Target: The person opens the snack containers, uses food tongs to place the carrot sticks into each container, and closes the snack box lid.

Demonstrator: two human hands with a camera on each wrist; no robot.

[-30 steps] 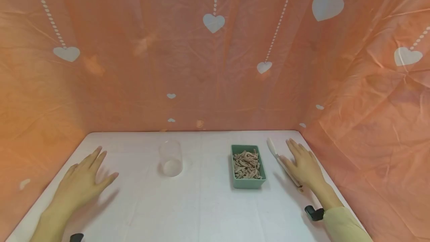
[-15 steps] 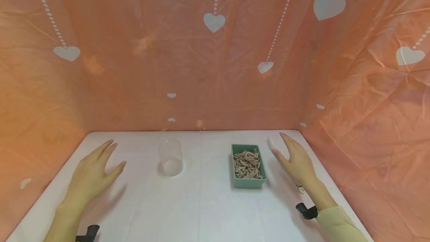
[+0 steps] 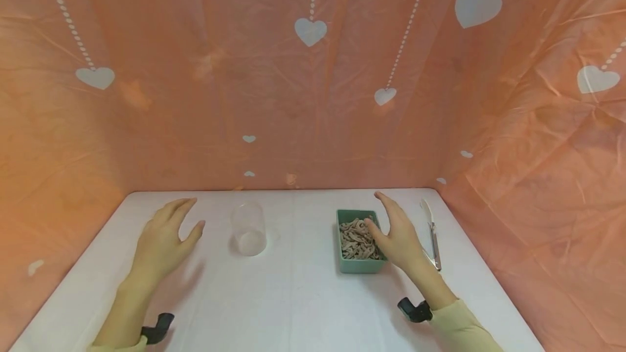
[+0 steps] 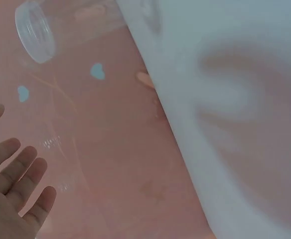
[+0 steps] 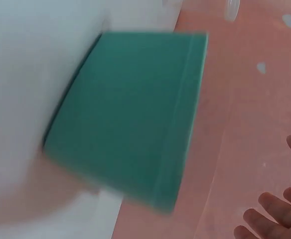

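Observation:
My left hand (image 3: 161, 246) is raised left of a clear plastic cup (image 3: 249, 230), its fingers relaxed and thumb apart. It holds nothing, and the cup stands upright. My right hand (image 3: 398, 238) overlaps the right side of a green rectangular box (image 3: 362, 266) in the head view, fingers loosely bent and holding nothing. Inside the box lie many curled, greyish-brown dried strips (image 3: 356, 240). In the right wrist view the box wall (image 5: 130, 109) stands beside the spread fingers (image 5: 272, 209). Slim metal tongs (image 3: 434, 240) with a whitish end lie right of the right hand, partly behind the wrist.
All this stands on a white-covered table (image 3: 288, 308). Orange cloth (image 3: 313, 113) with pale hearts hangs behind it and along both sides. Each wrist wears a black camera mount (image 3: 414, 309).
My right hand has moved left, from above the tongs to the box, and the tongs show more fully. My left hand has moved right and forward, closer to the cup.

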